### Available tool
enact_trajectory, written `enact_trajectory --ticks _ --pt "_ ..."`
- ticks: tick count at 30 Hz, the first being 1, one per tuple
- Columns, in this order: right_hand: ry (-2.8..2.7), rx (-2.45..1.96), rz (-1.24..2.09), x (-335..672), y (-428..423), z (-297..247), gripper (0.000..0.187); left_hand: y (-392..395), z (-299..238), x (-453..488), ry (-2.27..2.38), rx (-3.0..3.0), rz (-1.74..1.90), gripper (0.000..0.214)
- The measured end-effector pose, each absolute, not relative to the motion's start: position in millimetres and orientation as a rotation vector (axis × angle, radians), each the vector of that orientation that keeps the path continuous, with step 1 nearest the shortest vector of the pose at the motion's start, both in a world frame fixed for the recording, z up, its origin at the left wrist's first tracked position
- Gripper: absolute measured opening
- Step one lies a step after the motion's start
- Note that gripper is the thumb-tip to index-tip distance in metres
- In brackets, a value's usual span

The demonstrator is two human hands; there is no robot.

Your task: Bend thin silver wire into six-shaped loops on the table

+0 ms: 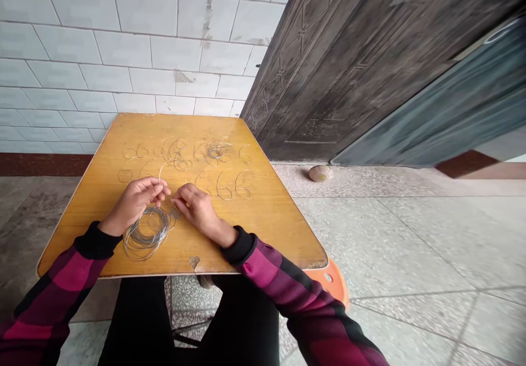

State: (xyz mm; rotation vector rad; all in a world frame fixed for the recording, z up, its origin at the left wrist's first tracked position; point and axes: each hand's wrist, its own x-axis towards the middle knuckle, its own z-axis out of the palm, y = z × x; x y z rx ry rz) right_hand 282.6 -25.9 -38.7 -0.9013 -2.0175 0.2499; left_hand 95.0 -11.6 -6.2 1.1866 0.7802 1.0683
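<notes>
My left hand (143, 197) pinches a thin piece of wire (160, 174) that curves upward from the fingertips. Close beside it, my right hand (195, 204) is closed, thumb against the fingers; whether it grips the same wire's end is too small to make out. Below both hands a coil of silvery wire (142, 237) lies on the wooden table (263, 229). Beyond them, bent wire pieces (243, 185) shaped like the figure 6 are laid out in rows. A tangled heap of wire (217, 149) sits among these.
A white tiled wall (172, 53) stands behind the table, with a dark carved door (329, 70) to the right. A ball (321, 173) rests on the floor by the door. An orange stool (332, 281) shows under the table's right front corner.
</notes>
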Motion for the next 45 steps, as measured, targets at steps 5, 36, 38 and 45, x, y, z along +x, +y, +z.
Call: enact_trajectory --ticks 5,36,38,45 --pt "-1.784 -0.888 0.602 278.3 -27.4 -32.8 0.02 -14.0 -13.2 98.8 0.951 1.555 1.12 0.018" --pt "-0.964 -0.695 1.161 313.3 -27.0 15.7 0.017 -19.1 -11.4 95.4 1.083 2.272 1.292 0.015" --pt "-0.955 -0.718 1.114 319.8 -25.6 18.7 0.017 -18.8 -12.0 94.8 1.102 2.248 1.3 0.014" --pt "-0.876 -0.719 0.969 353.0 -13.2 23.4 0.018 -20.2 -8.9 95.7 1.13 2.049 1.325 0.011"
